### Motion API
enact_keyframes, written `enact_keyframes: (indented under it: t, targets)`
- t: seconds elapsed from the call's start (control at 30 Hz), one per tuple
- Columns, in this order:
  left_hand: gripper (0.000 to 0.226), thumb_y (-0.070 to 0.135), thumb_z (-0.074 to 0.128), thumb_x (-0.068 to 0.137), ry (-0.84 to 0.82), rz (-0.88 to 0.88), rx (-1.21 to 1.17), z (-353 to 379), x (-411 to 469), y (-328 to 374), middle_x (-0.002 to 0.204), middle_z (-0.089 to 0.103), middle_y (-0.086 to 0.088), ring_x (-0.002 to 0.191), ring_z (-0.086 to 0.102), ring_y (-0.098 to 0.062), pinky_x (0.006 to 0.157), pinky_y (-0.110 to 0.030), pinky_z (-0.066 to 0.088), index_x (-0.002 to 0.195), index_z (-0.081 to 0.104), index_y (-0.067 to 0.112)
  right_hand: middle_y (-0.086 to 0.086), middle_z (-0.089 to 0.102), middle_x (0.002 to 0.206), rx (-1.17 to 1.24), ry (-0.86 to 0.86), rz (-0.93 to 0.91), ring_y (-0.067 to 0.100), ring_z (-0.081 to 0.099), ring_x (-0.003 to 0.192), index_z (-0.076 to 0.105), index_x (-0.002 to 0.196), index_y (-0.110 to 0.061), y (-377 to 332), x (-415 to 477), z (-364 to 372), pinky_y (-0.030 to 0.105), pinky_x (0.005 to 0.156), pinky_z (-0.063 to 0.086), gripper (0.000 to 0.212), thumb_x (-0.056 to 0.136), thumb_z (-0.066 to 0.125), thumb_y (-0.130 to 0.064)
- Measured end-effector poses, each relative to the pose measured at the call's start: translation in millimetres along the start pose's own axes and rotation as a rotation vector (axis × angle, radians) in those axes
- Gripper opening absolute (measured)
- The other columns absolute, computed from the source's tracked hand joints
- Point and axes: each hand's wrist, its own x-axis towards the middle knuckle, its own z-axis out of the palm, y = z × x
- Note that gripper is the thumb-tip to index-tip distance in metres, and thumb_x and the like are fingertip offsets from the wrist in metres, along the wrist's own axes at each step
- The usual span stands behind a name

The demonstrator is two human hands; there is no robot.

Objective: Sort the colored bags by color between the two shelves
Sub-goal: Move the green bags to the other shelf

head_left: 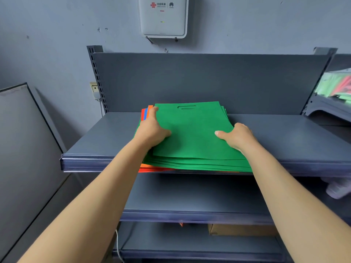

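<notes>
Right hand pinches the right edge of the green bags: thumb flat on the top sheet, fingers curled over the edge and hidden, so can't tell how many layers it holds. Left hand lies on the left edge of the same pile. Its thumb presses on the green and its fingers are fairly straight, pointing at the back panel, index tip near the far-left corner. No clear pinch on that side.

Green bags: several flat layers, the top one with a cut-out handle slot at its far end. Under them sit the orange, red and blue bags (edges only, fanned out at the far left; orange-red also shows at the front-left corner). The whole pile sits mid-width on the top shelf, its near edge running over the shelf's front lip.

Below is the lower shelf. One level further down there's a cardboard box.

- **Right:** a neighbouring rack holds a clear-wrapped pack of green and red material, blurred.
- **Left:** a grey panel leans on the wall, and a wall socket with a plug sits just beside the shelf upright.
- **Above:** a white wall box with logos.
- **Bottom:** a white cable hangs by the rack.
</notes>
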Motion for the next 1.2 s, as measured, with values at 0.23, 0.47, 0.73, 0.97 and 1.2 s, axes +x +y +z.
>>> enact_keyframes:
  t: [0.23, 0.47, 0.73, 0.97, 1.2]
  targets:
    - [0.058, -0.007, 0.048, 0.085, -0.002, 0.195, 0.324, 7, -6, 6, 0.134, 0.036, -0.015, 0.085, 0.053, -0.027, 0.076, -0.029, 0.041, 0.138, 0.043, 0.017, 0.01, 0.05, 0.137, 0.114, 0.089, -0.015, 0.03, 0.047, 0.123, 0.049, 0.131, -0.005, -2, 2, -4, 0.035, 0.094, 0.041, 0.052, 0.085, 0.069, -0.018]
    - [0.058, -0.016, 0.045, 0.082, 0.209, 0.434, 0.308, 0, -13, 26, 0.144, 0.037, -0.004, 0.11, 0.055, -0.032, 0.088, -0.035, 0.045, 0.134, 0.05, 0.01, 0.002, 0.044, 0.143, 0.368, 0.092, -0.159, 0.016, 0.058, 0.094, 0.053, 0.133, -0.022, -17, -6, -36, 0.024, 0.081, 0.043, 0.053, 0.084, 0.063, -0.004]
    - [0.06, -0.016, 0.039, 0.082, 0.262, 0.446, 0.317, -13, -14, 33, 0.148, 0.027, -0.004, 0.105, 0.057, -0.039, 0.086, -0.044, 0.048, 0.137, 0.044, 0.007, 0.009, 0.035, 0.148, -0.123, 0.247, -0.381, 0.03, 0.045, 0.126, 0.045, 0.139, -0.014, -57, -31, -45, 0.036, 0.104, 0.036, 0.05, 0.091, 0.049, -0.001]
    - [0.06, -0.013, 0.037, 0.084, 0.205, 0.246, 0.278, -46, -26, 13, 0.148, 0.027, -0.007, 0.104, 0.056, -0.033, 0.079, -0.04, 0.051, 0.141, 0.037, 0.005, 0.011, 0.033, 0.142, -0.343, 0.187, -0.678, 0.041, 0.057, 0.097, 0.055, 0.113, -0.005, -110, -71, -23, 0.043, 0.075, 0.043, 0.032, 0.087, 0.04, 0.005]
    - [0.06, -0.011, 0.037, 0.083, 0.429, 0.089, 0.134, -77, -74, -10, 0.145, 0.032, -0.002, 0.111, 0.054, -0.029, 0.087, -0.035, 0.048, 0.14, 0.041, 0.007, 0.006, 0.015, 0.155, -0.321, 0.103, -1.001, 0.04, 0.057, 0.1, 0.046, 0.12, -0.007, -135, -115, -10, 0.034, 0.069, 0.031, 0.034, 0.088, 0.042, 0.003]
